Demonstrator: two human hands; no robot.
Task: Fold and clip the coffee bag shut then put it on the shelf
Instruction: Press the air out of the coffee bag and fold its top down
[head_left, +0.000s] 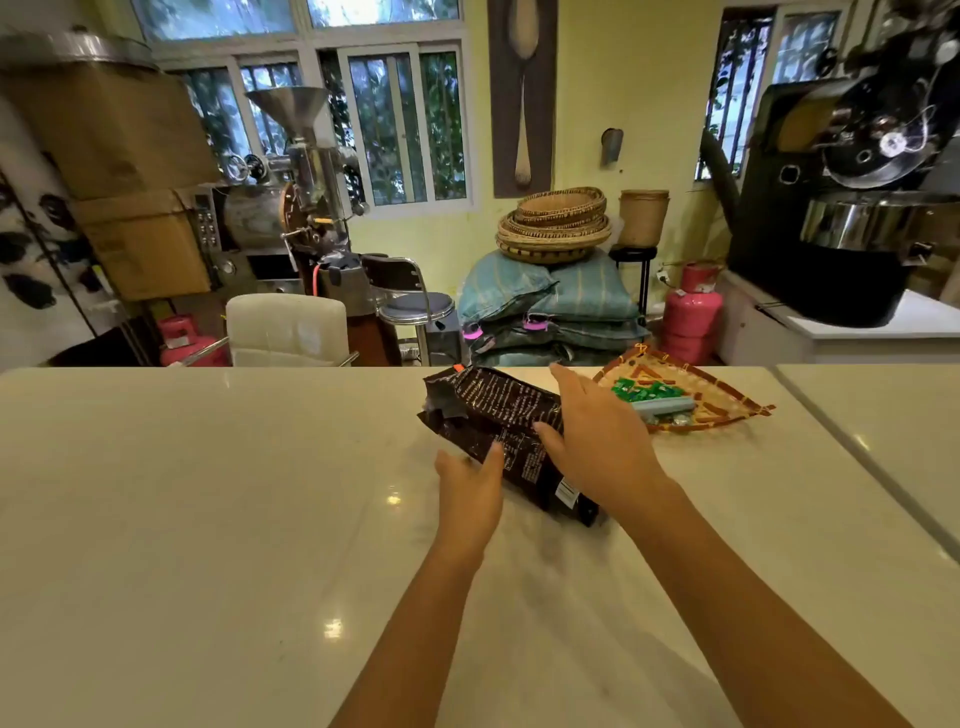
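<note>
Yellow walls (582, 93), barred windows (400, 124), pale glossy counter (208, 493).

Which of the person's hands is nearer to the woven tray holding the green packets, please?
Right. The right hand lies over the coffee bag, just beside the woven tray; the left hand touches the bag's near edge, farther from the tray.

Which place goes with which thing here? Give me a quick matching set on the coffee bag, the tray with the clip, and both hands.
Things:
1. coffee bag
2. woven tray
3. left hand
4. right hand

Places or states:
A. at the bag's near left edge
B. lying flat on the white counter, top unclipped
C. spread over the bag's right side
D. right of the bag, holding a blue clip and green packets

Pairs: 1-B, 2-D, 3-A, 4-C
</note>
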